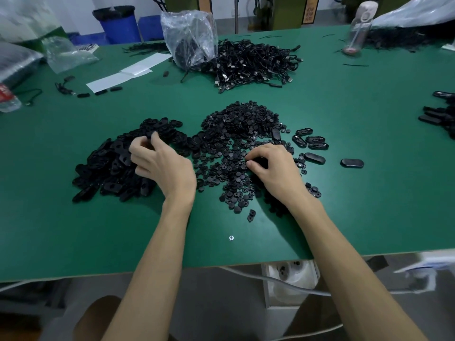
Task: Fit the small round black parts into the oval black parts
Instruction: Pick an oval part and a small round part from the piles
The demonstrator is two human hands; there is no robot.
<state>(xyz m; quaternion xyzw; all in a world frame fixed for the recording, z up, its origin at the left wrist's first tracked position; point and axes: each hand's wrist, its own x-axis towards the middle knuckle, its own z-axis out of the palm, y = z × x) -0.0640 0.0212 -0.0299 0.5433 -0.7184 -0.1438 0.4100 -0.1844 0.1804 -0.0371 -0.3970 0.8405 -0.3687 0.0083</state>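
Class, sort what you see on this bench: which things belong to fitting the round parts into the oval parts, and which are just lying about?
For the job: oval parts; round parts; left hand; right hand.

Lying about: cables; bag; bottle; white sheets; screw.

Even bright light, soft shadows (edges warped)

A big green table [73, 242] is sitting in the room. Blue bins [118, 25] are standing by the white wall [150, 4].
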